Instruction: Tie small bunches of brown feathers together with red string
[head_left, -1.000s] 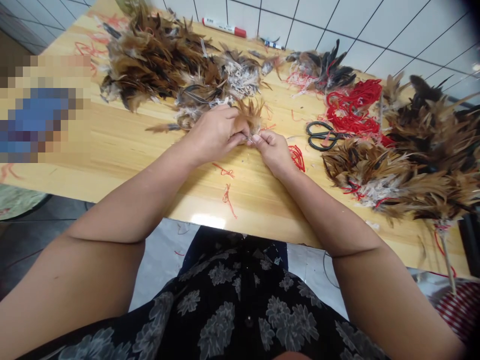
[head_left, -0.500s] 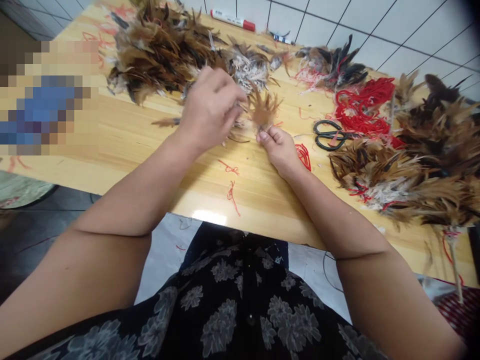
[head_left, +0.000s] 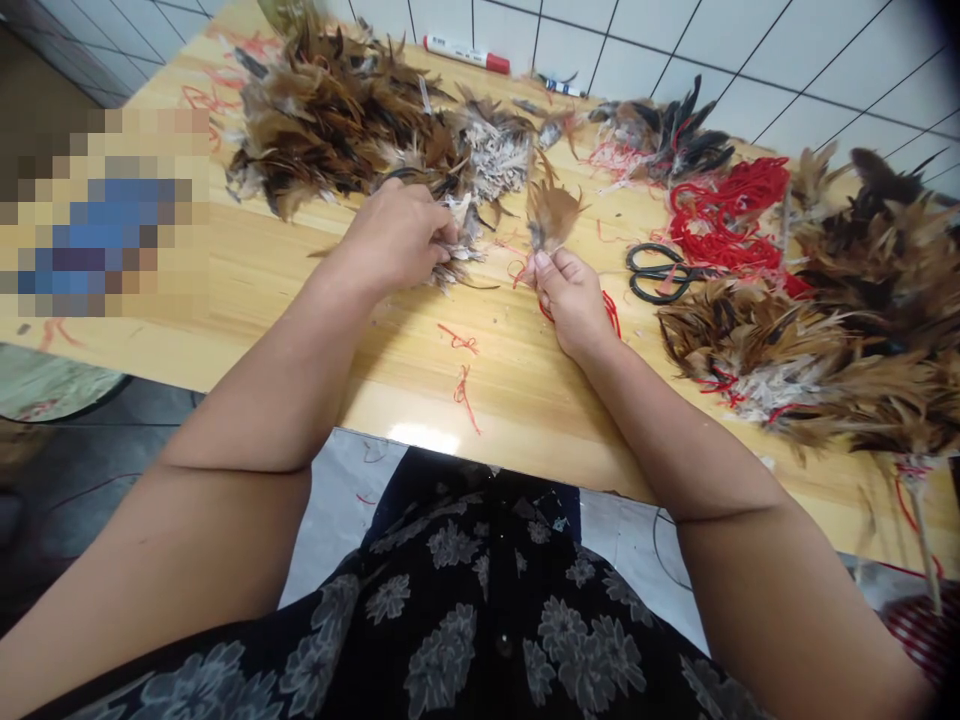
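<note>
In my right hand [head_left: 576, 305], thumb and fingers pinch the base of a small bunch of brown feathers [head_left: 555, 208], whose tips fan upward. My left hand [head_left: 397, 235] is to the left, palm down, with its curled fingers closed on the pale-based feathers [head_left: 461, 250] lying at the near edge of the pile. Its fingertips are partly hidden among them. Beyond that hand spreads a large heap of brown feathers [head_left: 322, 120]. A small coil of red cord [head_left: 611, 315] lies beside and partly behind my right hand.
Black-handled scissors [head_left: 660, 272] lie to the right, by a tangle of red cord [head_left: 739, 215]. More brown feathers [head_left: 757, 330] cover the table's right end. A red-and-white marker [head_left: 465, 53] lies by the tiled wall. Short red thread scraps [head_left: 465, 395] lie in front.
My left hand has lowered and moved left, away from the bunch, down to the loose feathers. My right hand has shifted slightly right, still holding the bunch, which looks turned.
</note>
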